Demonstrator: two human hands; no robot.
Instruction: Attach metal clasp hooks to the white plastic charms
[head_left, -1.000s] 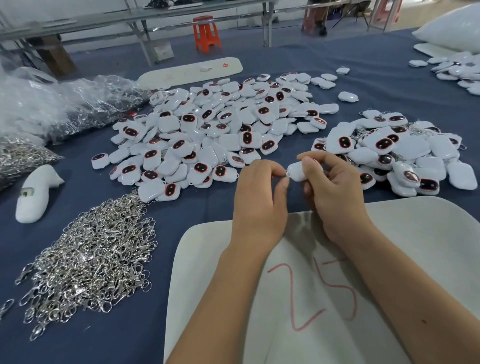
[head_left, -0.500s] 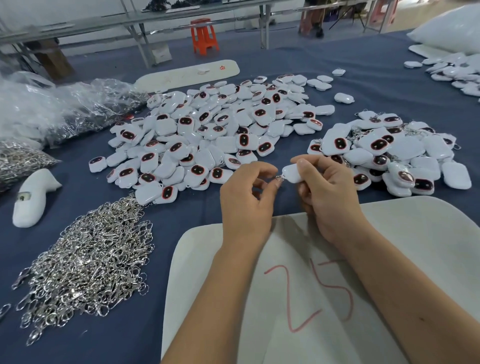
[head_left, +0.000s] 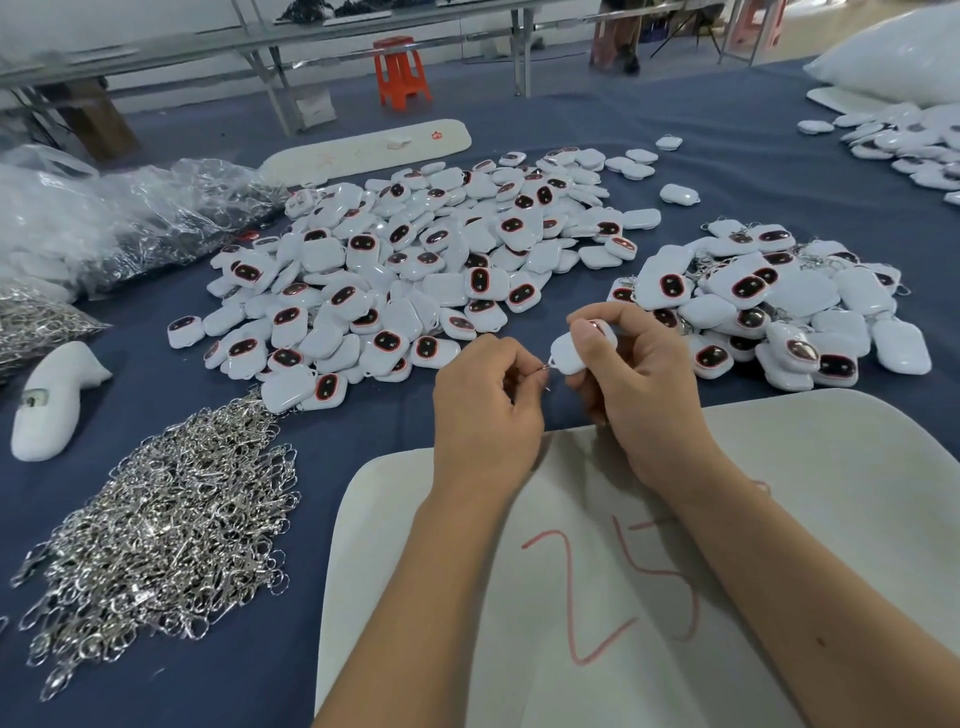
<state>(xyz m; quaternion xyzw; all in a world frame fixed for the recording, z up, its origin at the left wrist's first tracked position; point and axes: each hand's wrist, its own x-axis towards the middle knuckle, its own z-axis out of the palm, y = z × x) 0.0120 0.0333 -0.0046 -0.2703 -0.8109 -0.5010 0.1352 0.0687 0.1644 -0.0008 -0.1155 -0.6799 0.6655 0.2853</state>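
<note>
1 charm (head_left: 571, 356) is getting its hook: right hand (head_left: 641, 371) is gripping it above the worktop (head_left: 260, 675), left hand (head_left: 485, 410) is pinching a clasp hook (head_left: 544, 368) at its loop; next, probably threading and closing.

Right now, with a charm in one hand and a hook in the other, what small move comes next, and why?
Probably easing the clasp hook in the left hand into the small loop of the white charm that the right hand pinches. The hook's tip sits right at that loop, but whether it is through yet is too small to tell.
</note>
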